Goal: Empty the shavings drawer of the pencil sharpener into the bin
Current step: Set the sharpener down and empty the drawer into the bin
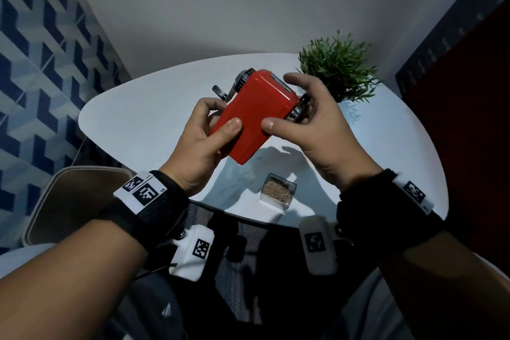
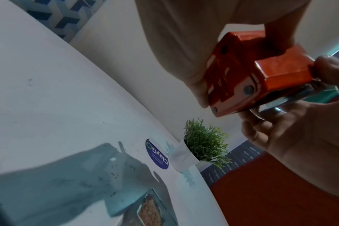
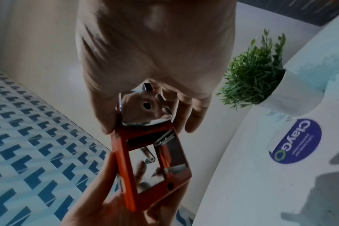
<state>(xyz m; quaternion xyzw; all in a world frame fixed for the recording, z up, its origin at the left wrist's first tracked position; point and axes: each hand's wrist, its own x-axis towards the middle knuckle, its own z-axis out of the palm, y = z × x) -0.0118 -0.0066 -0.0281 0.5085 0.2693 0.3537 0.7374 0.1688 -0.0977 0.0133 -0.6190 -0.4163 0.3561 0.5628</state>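
Note:
A red pencil sharpener (image 1: 254,113) with a black crank is held tilted above the white table (image 1: 143,119). My left hand (image 1: 204,135) grips its lower end, thumb across the top face. My right hand (image 1: 300,119) holds the chrome front end, thumb on the red body. The right wrist view shows the sharpener (image 3: 151,165) with its drawer slot open and hollow. The clear shavings drawer (image 1: 278,192), full of brown shavings, sits on the table near the front edge, below the hands; the same drawer (image 2: 151,212) shows in the left wrist view. No bin is in view.
A small green plant (image 1: 338,67) in a white pot stands at the table's far right. A round blue sticker (image 2: 157,153) lies on the table near the pot. Loose dark specks dot the tabletop. A beige chair (image 1: 69,201) stands at the left.

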